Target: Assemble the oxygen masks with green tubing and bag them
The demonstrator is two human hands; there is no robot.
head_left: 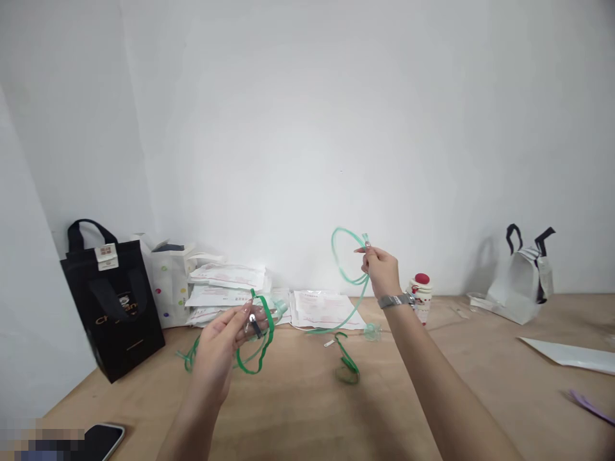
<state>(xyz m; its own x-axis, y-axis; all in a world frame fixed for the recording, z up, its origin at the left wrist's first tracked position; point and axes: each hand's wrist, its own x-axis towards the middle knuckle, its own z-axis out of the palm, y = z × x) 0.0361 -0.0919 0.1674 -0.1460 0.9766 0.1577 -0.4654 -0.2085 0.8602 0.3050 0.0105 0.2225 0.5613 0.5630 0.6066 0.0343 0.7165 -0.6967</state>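
A clear oxygen mask with a green elastic strap is gripped in my left hand, raised a little over the table on the left. The strap hangs in a loop below the fingers. Higher up and to the right, my right hand pinches the end of a pale green tube, which forms a loop and trails down toward the papers. A silver watch is on the right wrist. Between the arms, another green strap lies on the table near a small translucent green piece.
White packets are stacked at the back, with flat printed packages beside them. A black bag and a white dotted bag stand left; a phone lies front left. Rightward are a red-topped bottle and a translucent bag.
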